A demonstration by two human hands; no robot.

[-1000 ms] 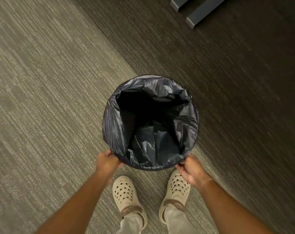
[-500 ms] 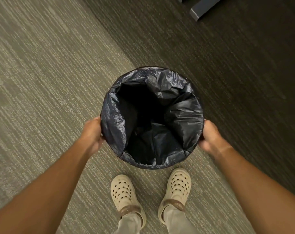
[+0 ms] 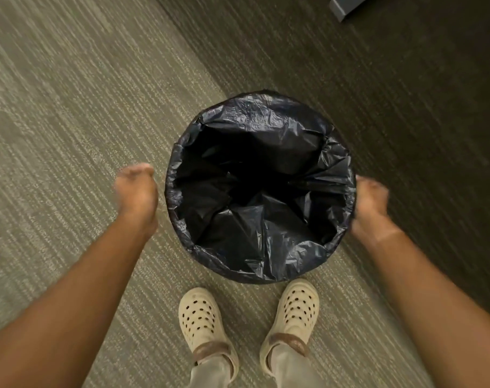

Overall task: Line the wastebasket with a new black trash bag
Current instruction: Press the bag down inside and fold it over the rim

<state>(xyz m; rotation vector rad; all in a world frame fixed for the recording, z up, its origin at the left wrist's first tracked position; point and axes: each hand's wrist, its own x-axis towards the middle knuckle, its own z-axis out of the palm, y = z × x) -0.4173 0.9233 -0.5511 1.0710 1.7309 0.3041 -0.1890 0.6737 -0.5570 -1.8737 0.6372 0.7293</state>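
On striped carpet (image 3: 70,135), crinkled glossy black bag (image 3: 266,247) lines round wastebasket (image 3: 255,280).

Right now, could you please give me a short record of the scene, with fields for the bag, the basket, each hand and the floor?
bag: black trash bag opened inside the wastebasket, its edge folded over the rim all round
basket contents: only the bag shows; the bottom is dark
left hand: left hand beside the basket, clear of the bag, blurred, holding nothing
right hand: right hand at the rim's edge, blurred; contact with the bag unclear
feet: two cream clogs just behind the basket
floor: carpet, lighter to the left, darker to the right
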